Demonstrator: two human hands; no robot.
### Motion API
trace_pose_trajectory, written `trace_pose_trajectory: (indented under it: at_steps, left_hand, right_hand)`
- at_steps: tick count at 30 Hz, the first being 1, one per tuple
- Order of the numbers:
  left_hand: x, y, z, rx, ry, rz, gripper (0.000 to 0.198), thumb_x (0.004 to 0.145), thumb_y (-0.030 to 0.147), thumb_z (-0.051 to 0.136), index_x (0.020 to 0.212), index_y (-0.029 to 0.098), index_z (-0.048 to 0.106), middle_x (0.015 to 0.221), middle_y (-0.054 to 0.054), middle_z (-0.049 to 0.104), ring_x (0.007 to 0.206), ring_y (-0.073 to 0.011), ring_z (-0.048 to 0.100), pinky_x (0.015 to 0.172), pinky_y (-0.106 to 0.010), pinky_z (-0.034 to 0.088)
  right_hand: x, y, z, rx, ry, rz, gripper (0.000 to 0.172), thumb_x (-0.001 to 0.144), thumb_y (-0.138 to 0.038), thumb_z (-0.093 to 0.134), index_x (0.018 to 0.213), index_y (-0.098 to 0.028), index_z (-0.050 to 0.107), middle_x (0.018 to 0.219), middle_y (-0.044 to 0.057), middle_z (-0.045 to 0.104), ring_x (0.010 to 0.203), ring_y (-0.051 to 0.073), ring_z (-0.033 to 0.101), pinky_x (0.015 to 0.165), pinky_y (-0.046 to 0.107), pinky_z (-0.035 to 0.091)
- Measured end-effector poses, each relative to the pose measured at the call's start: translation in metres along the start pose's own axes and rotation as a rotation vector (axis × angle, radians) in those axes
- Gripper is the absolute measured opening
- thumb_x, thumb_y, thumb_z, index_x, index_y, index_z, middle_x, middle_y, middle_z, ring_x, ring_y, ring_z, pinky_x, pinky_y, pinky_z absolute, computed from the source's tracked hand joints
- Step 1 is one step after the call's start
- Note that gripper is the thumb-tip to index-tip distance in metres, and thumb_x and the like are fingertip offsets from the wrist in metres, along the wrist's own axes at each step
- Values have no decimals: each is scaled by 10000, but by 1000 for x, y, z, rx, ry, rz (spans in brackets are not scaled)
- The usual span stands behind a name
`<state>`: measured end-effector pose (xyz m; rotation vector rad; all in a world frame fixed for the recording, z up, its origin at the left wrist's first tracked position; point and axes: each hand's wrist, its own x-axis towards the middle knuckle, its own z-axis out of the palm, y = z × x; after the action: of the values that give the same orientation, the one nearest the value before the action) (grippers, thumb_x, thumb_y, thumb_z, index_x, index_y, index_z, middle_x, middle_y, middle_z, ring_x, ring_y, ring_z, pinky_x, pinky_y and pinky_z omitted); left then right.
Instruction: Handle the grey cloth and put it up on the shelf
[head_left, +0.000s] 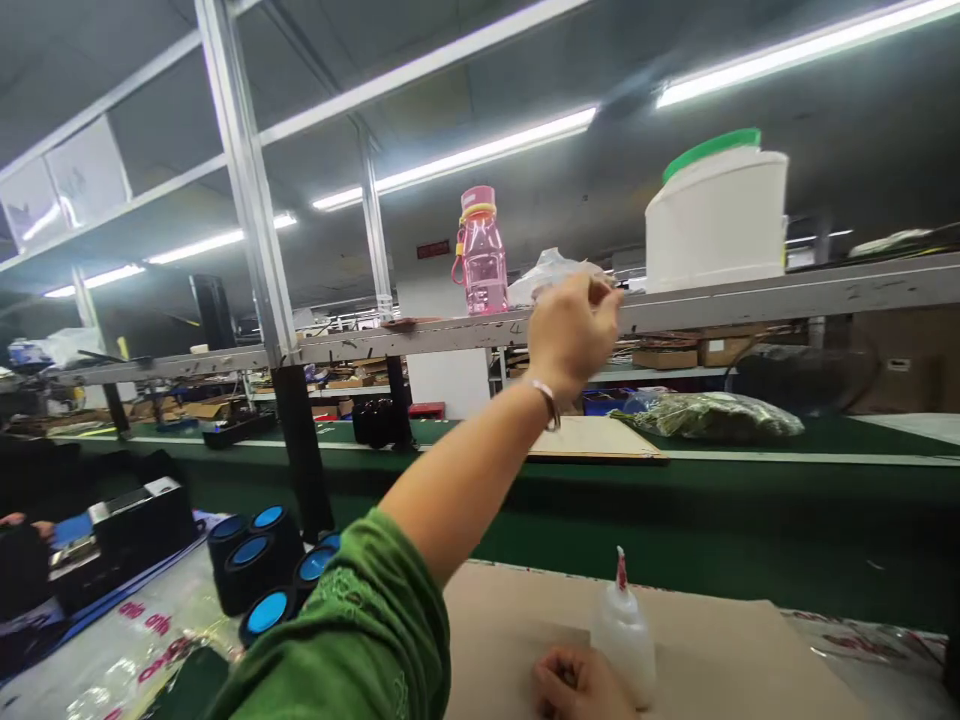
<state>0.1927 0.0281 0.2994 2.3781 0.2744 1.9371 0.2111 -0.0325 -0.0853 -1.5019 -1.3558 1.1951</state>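
green sleeve (pixel 360 630) raised, a left hand (pixel 570 325) curls its fingers narrow at the shelf (pixel 720 302), apparently reaching, though whether it holds anything cannot be told; the next move seems to call for care around the crumpled clear plastic bag (pixel 549 268) just behind. translucent and red-tipped, a squeeze bottle (pixel 622 635) stands upright beside the loosely curled right hand (pixel 585 688), its grip also unclear

The round, milky white squeeze bottle (pixel 624 645) looks like smooth, cloudy plastic. The crumpled whitish bag (pixel 551 268) looks like thin, shiny plastic. The see-through pink drink bottle (pixel 486 262) is glossy plastic. The tall silver post (pixel 244 180) looks like smooth metal. The flat brown sheet (pixel 712 640) looks like dull paper. The green sleeve (pixel 352 620) is cloth with bumpy stitching.
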Motion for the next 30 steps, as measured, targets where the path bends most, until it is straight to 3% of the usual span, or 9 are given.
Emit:
trace_pose_trajectory:
  at_steps: [3, 5, 7, 9, 12, 15, 19, 25, 30]
  left_hand:
    - [-88, 15, -18, -213, -81, -122, 207, 879, 350, 557, 764, 177, 554, 728, 0, 583, 715, -119, 515, 710, -264, 376]
    - [-148, 14, -28, -342, -165, -339, 227, 850, 368, 585, 729, 178, 558, 708, 11, 560, 701, -116, 486, 699, -262, 350]
    - [-200, 3, -34, -569, -217, -776, 262, 770, 384, 675, 673, 169, 560, 641, 25, 525, 646, -105, 437, 658, -260, 313]
    - [-241, -13, -37, -641, -239, -973, 357, 712, 457, 708, 629, 153, 540, 591, 15, 510, 590, -104, 416, 618, -265, 305]
    - [-286, -38, -38, -822, -289, -1226, 499, 700, 613, 639, 607, 136, 525, 566, -26, 532, 537, -120, 469, 599, -281, 349]
    - [-313, -56, -43, -1032, -253, -1433, 476, 695, 583, 654, 665, 119, 551, 655, -64, 586, 607, -136, 541, 663, -289, 403]
    - [-330, -71, -51, -1251, -168, -1565, 336, 705, 431, 686, 712, 114, 575, 708, -59, 594, 694, -139, 567, 732, -281, 408]
    - [-336, -80, -50, -1417, -148, -1580, 303, 576, 244, 784, 665, 122, 522, 632, -12, 531, 603, -104, 506, 648, -255, 358]
    - [-337, -84, -47, -1486, -168, -1556, 320, 623, 301, 763, 624, 123, 497, 617, -13, 503, 604, -105, 503, 641, -250, 370]
  right_hand:
    - [-7, -7, 4, -2, 51, -23, 493, 734, -482, 352, 862, -27, 495, 791, 100, 496, 584, 71, 427, 478, 116, 264]
    - [-11, -12, 5, -3, 67, -23, 616, 646, -594, 342, 842, -31, 498, 781, 104, 489, 593, 79, 430, 488, 122, 285]
    - [-14, -19, 5, -5, 70, -11, 694, 572, -670, 341, 811, -37, 492, 767, 109, 479, 597, 90, 433, 493, 133, 303]
    - [-18, -26, 5, 1, 63, 15, 736, 535, -709, 345, 811, -42, 485, 772, 110, 474, 591, 95, 428, 483, 142, 310]
    - [-24, -36, 5, 12, 51, 82, 787, 495, -740, 365, 844, -44, 481, 781, 104, 468, 557, 79, 394, 462, 142, 299]
    - [-28, -41, 4, 9, 57, 122, 801, 483, -753, 399, 843, -43, 484, 808, 106, 473, 557, 60, 381, 473, 131, 307]
    - [-32, -43, 3, -8, 66, 177, 828, 465, -758, 435, 879, -46, 515, 864, 107, 489, 629, 73, 419, 520, 134, 363]
    - [-36, -47, 4, -51, 112, 248, 813, 465, -782, 411, 830, -63, 509, 848, 102, 493, 617, 76, 408, 526, 149, 360]
    - [-40, -39, 2, -74, 124, 270, 863, 472, -889, 421, 745, -73, 489, 779, 112, 474, 618, 94, 407, 493, 158, 315]
